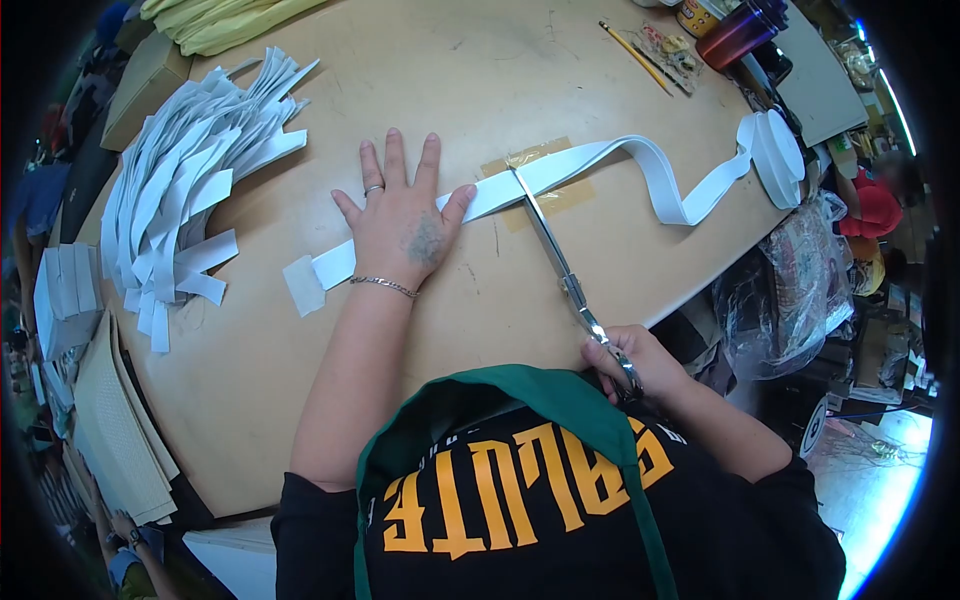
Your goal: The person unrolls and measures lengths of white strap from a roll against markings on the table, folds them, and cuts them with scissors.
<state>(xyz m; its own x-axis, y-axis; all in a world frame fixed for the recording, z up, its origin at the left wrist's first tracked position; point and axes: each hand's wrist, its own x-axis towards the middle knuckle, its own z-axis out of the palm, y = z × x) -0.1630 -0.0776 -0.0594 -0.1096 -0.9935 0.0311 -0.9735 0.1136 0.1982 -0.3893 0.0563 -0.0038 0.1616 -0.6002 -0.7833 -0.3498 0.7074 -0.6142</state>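
Note:
My left hand (405, 220) lies flat with fingers spread, pressing a white strip (580, 160) against the table. The strip runs under this palm to a piece of tape (304, 285) at its left end, and on the right it curls up toward a white roll (775, 160). My right hand (645, 365) is closed around the handles of long metal scissors (560, 270). The scissor tips meet the strip over a patch of brown tape (545, 205) on the table. Whether the blades are fully closed there is hard to see.
A heap of cut white strips (185, 190) lies at the left of the table (480, 90). Yellow fabric (220, 20) sits at the back left, beside a cardboard box (145, 90). A pencil (640, 60) and a purple tumbler (742, 35) are at the back right. Plastic-wrapped goods (790, 285) stand beyond the right edge.

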